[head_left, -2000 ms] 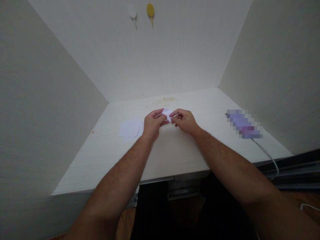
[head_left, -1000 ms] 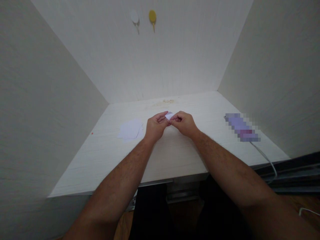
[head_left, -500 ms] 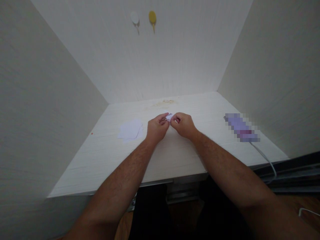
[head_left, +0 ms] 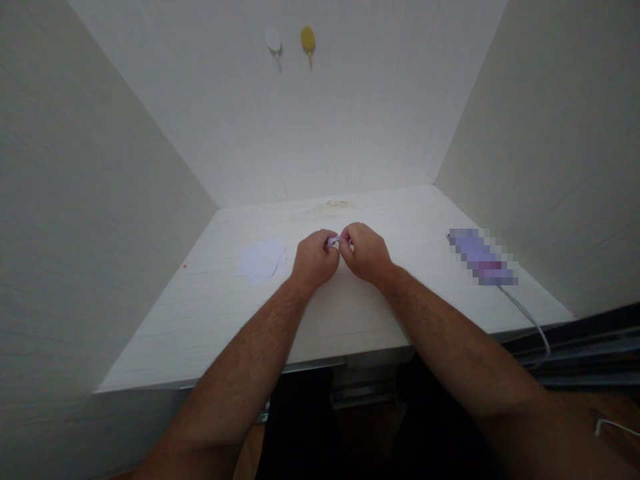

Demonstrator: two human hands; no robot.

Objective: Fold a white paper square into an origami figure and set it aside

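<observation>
Between my hands, above the middle of the white table, is a small folded piece of white paper (head_left: 333,241). My left hand (head_left: 316,259) is closed on its left side, thumb and fingers pinching it. Pinching the paper's right side, my right hand (head_left: 365,250) has its fingers curled inward. Most of the paper is hidden by the fingers, so its exact shape cannot be made out. Left of my left hand, a loose stack of white paper sheets (head_left: 263,259) lies flat on the table.
A blurred-out phone-like object (head_left: 480,257) lies at the right, with a white cable (head_left: 525,313) running over the table's front edge. White panels enclose the table (head_left: 200,327) on three sides. A white hook (head_left: 273,40) and a yellow hook (head_left: 308,39) are on the back wall.
My hands have closed in more tightly around the paper, and less of it shows now. My left fingers have curled inward. The stack of sheets stays in place.
</observation>
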